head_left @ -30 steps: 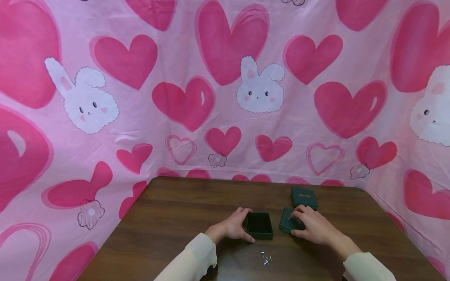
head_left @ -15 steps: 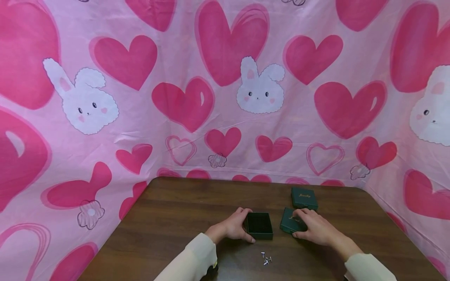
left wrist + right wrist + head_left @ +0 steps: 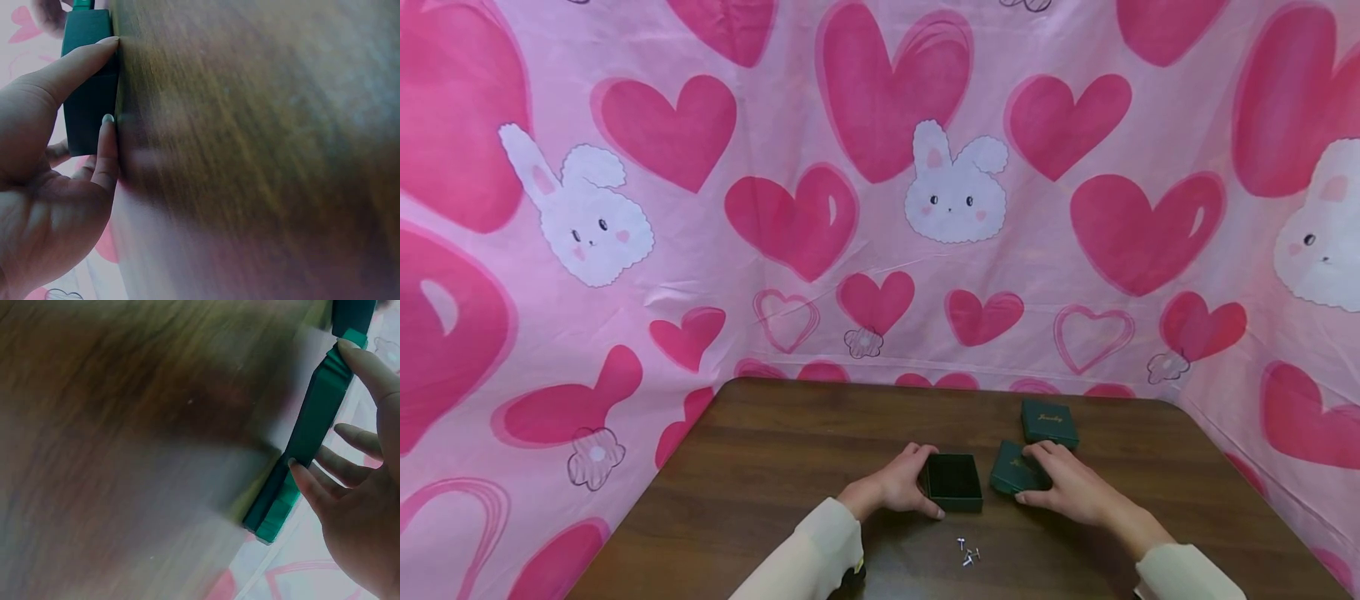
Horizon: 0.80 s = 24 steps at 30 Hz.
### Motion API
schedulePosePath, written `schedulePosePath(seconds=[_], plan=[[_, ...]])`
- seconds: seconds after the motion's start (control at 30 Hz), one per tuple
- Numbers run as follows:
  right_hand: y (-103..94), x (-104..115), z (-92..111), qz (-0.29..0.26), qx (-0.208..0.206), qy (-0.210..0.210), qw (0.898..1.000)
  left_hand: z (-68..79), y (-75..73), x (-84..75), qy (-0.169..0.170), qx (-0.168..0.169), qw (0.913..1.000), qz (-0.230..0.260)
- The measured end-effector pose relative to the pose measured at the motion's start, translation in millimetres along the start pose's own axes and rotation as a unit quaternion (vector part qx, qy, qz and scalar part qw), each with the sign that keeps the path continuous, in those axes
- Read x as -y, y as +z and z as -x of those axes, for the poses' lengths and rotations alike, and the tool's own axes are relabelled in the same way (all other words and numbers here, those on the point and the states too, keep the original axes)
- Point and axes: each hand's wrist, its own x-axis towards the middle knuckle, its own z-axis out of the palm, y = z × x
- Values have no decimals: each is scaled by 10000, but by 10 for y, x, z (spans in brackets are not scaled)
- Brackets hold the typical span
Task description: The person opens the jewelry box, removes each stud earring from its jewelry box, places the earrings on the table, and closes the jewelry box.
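My left hand grips the left side of an open dark green jewelry box, thumb at its front and fingers behind. The dark lining inside shows from above; the left wrist view shows the box's side between thumb and fingers. Just to its right, my right hand holds a green box lid by its right part, partly hiding its gold lettering. In the right wrist view the lid has the thumb at one corner and a fingertip at the other. A narrow gap separates lid and box.
Several small silver stud-like pieces lie on the brown wooden table in front of the open box. A second green box with gold lettering stands behind the lid. A pink heart-and-rabbit cloth hangs around the table.
The lid has shifted slightly left toward the open box with my right hand, whose fingers have spread from the lid's middle to its edges. My left hand and the box stay put.
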Motion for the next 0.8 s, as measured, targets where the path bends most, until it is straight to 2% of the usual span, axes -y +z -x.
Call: schedulePosePath(seconds=[0.4, 0.8], plan=[[-31, 113, -16, -67, -233, -290, 9993, -3, 23, -13, 12, -85, 9999, -127], [-27, 199, -55, -252, 97, -530, 9982, -9, 20, -11, -1, -52, 10000, -52]])
